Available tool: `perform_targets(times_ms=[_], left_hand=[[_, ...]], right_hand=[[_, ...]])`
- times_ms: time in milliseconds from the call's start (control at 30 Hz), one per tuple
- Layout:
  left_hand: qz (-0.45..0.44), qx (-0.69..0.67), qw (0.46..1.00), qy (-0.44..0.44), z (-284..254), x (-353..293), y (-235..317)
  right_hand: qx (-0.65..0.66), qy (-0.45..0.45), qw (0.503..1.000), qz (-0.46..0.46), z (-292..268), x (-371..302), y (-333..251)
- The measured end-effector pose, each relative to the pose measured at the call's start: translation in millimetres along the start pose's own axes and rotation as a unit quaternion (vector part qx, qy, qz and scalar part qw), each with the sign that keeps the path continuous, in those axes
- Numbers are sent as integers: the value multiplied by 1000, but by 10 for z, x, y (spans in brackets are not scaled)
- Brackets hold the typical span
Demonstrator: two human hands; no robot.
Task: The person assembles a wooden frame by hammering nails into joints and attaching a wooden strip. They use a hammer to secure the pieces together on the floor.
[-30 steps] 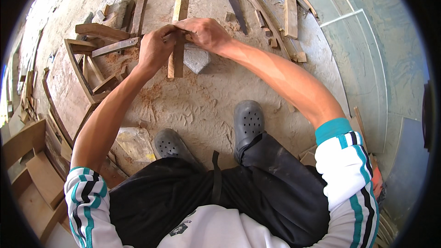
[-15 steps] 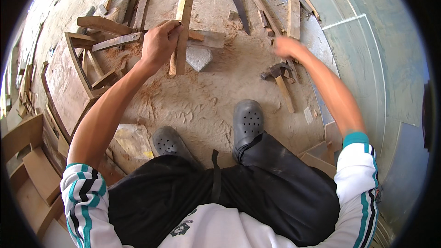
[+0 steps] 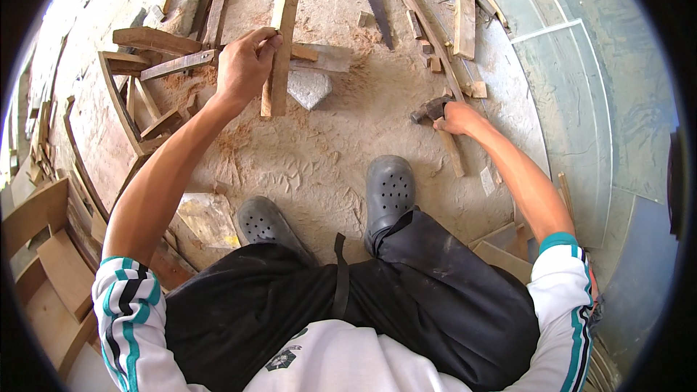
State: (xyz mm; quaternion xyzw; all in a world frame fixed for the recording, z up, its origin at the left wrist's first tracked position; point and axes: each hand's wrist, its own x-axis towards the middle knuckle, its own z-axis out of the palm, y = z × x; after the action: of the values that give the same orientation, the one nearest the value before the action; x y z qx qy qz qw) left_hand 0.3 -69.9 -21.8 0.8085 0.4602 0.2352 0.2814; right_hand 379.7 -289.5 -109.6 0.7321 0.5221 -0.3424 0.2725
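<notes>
A long, pale wooden strip point(image 3: 288, 0) stands at a slant in front of me, its near end low over the dusty ground. My left hand point(image 3: 245, 65) is closed on its left edge, thumb and fingers pinched together. To the right lies a hammer point(image 3: 451, 151) with a dark metal head and a wooden handle. My right hand point(image 3: 460, 117) has its fingers curled at the top of that handle, beside the head, and covers part of it. Behind the strip sits a grey stone block point(image 3: 310, 88), with a flat board point(image 3: 330, 59) next to it.
A wooden frame point(image 3: 120, 101) lies at the left, near a grey concrete block point(image 3: 174, 7). A handsaw point(image 3: 372, 3) and several wood offcuts point(image 3: 465, 25) lie at the far right. Glass sheets point(image 3: 570, 87) cover the right side. My grey clogs point(image 3: 390, 192) stand close in front.
My right hand has come down toward me, from the wood offcuts to the hammer. My left hand and the wooden strip have shifted slightly left.
</notes>
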Motion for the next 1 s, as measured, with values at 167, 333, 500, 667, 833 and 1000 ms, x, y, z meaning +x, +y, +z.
perform_targets(times_ms=[167,333,500,667,833,1000], left_hand=[[-8,6,1000,-9,-10,10,34],[-7,3,1000,-13,-13,6,-15],[-11,-4,1000,-13,-2,1,17],[20,-14,1000,8,26,-6,-39],[18,10,1000,8,28,-35,14],[27,14,999,21,25,-65,2]], right_hand=[[-13,2,1000,2,0,17,-14],[-20,-5,1000,15,-62,-50,-97],[-15,2,999,40,-49,-112,-130],[-25,10,999,27,-76,-179,-196],[-13,67,997,36,128,-223,-216],[54,156,986,7,276,-264,-168]])
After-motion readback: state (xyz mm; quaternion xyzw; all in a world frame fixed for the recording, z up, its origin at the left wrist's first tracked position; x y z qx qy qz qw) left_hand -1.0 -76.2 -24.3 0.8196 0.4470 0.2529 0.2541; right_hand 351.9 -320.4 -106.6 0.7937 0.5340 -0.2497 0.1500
